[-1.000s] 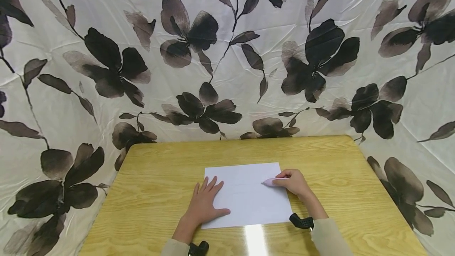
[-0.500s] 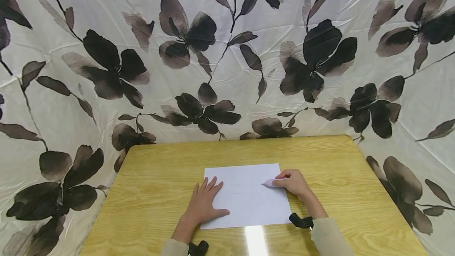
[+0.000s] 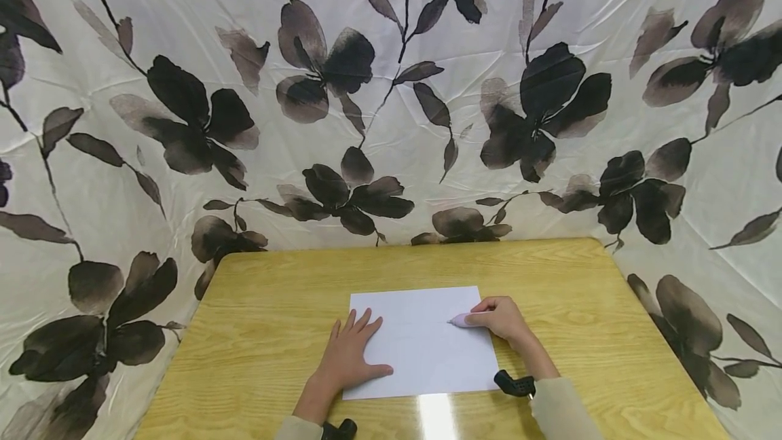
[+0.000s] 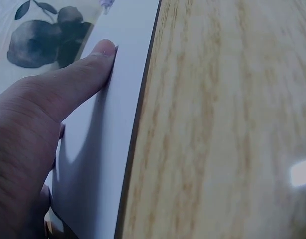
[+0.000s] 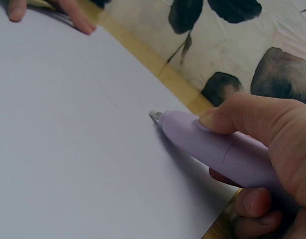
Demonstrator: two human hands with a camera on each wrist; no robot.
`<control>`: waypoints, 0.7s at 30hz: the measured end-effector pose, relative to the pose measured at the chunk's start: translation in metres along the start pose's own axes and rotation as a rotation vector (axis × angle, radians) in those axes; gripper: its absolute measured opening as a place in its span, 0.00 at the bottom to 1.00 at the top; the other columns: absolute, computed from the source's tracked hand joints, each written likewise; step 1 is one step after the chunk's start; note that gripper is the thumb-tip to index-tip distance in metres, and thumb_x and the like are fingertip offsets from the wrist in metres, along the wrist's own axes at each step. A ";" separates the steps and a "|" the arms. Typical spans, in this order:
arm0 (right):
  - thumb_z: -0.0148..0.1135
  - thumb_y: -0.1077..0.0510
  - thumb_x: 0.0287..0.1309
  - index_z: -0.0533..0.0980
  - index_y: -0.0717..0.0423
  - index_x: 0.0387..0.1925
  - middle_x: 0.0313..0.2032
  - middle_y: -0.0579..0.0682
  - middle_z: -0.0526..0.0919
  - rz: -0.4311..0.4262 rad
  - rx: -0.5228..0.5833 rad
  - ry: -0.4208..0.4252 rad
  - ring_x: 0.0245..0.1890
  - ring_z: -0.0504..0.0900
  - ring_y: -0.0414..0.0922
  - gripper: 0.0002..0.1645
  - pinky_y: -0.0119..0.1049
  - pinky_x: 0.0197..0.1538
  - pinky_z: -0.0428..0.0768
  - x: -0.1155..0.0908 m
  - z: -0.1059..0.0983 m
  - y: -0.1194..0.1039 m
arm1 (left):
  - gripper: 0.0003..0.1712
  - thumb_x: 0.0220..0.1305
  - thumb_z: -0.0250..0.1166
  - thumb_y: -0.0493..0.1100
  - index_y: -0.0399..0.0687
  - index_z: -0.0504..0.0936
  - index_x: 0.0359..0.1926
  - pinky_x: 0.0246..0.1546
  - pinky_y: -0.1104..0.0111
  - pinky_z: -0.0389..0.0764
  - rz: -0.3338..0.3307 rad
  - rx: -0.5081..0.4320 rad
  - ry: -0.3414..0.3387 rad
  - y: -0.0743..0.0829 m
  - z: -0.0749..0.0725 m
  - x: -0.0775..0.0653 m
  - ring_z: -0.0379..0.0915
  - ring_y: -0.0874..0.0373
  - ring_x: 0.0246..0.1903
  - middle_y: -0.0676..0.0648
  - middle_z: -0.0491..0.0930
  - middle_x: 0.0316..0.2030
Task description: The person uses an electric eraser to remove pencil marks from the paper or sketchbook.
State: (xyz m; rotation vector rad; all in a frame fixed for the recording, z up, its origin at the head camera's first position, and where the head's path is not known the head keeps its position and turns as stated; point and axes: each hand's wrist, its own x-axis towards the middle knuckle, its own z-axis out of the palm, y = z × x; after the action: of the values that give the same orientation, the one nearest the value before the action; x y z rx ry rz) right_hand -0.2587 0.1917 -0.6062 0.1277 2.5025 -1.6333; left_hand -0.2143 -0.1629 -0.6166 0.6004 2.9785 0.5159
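Note:
A white sheet of paper lies on the wooden table, with faint thin lines on it. My left hand rests on the sheet's left side, fingers spread and thumb pointing right. The left wrist view shows the thumb on the paper near its front edge. At the right side, my right hand holds a thick lilac pen-shaped tool, seemingly an electric eraser, between thumb and fingers. Its small pale tip points left and meets the paper at the end of a faint line, or sits just above it.
The yellow wooden table extends around the sheet, with a bright light reflection at its front. A white cloth with dark flowers hangs behind and along both sides. Black wrist-worn devices sit at both wrists.
The head view has tilted slightly, so everything sits a little lower. The lilac tool's tip stays at nearly the same place on the sheet; the left hand keeps its place.

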 end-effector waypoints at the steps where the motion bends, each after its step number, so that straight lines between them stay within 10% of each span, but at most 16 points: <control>1: 0.81 0.54 0.39 0.84 0.56 0.24 0.30 0.49 0.82 -0.003 -0.002 0.000 0.32 0.75 0.45 0.13 0.34 0.32 0.74 0.000 0.000 0.000 | 0.59 0.43 0.60 0.82 0.56 0.66 0.71 0.66 0.38 0.43 0.000 0.000 0.002 0.000 0.001 0.000 0.42 0.38 0.72 0.44 0.56 0.73; 21: 0.81 0.55 0.38 0.84 0.56 0.23 0.29 0.50 0.82 0.002 -0.009 0.005 0.32 0.75 0.46 0.13 0.34 0.32 0.74 0.003 0.004 -0.001 | 0.59 0.43 0.60 0.82 0.56 0.65 0.72 0.66 0.39 0.42 -0.005 -0.002 0.001 0.000 0.001 -0.002 0.40 0.39 0.72 0.45 0.55 0.73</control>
State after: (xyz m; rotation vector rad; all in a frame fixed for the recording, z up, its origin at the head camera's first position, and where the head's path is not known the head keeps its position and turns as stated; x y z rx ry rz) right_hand -0.2614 0.1878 -0.6068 0.1338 2.5121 -1.6223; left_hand -0.2124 -0.1630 -0.6171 0.5920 2.9798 0.5183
